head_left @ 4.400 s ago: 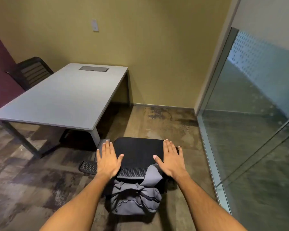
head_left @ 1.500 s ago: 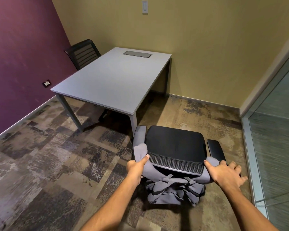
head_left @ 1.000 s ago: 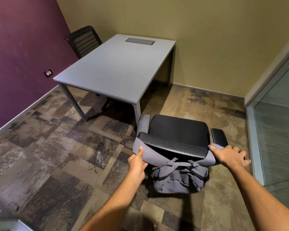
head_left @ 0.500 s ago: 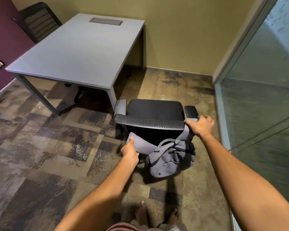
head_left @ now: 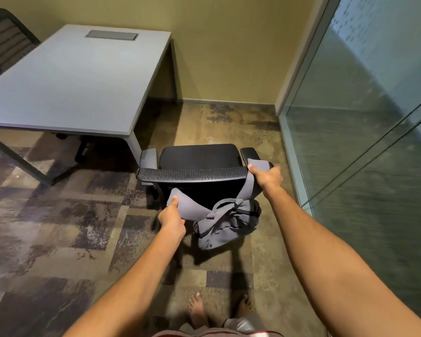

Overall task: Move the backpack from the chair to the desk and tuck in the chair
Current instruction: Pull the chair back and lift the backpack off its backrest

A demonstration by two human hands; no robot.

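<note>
A grey backpack (head_left: 226, 222) hangs behind the backrest of a black office chair (head_left: 197, 159), above the carpet. My left hand (head_left: 171, 216) grips its left shoulder strap, which is off the backrest and held low behind the chair. My right hand (head_left: 266, 176) grips the right strap at the backrest's right corner, beside the armrest. The chair stands just off the near right corner of the grey desk (head_left: 78, 79), facing away from me.
A second black mesh chair (head_left: 3, 42) stands at the desk's far left side. A glass partition (head_left: 365, 122) runs along the right, close to the chair. Yellow wall behind the desk. My bare feet (head_left: 199, 310) are on the patterned carpet.
The straps were over the backrest's two corners; my left hand has since pulled the left strap off and down behind the chair. The right strap has risen at the right corner.
</note>
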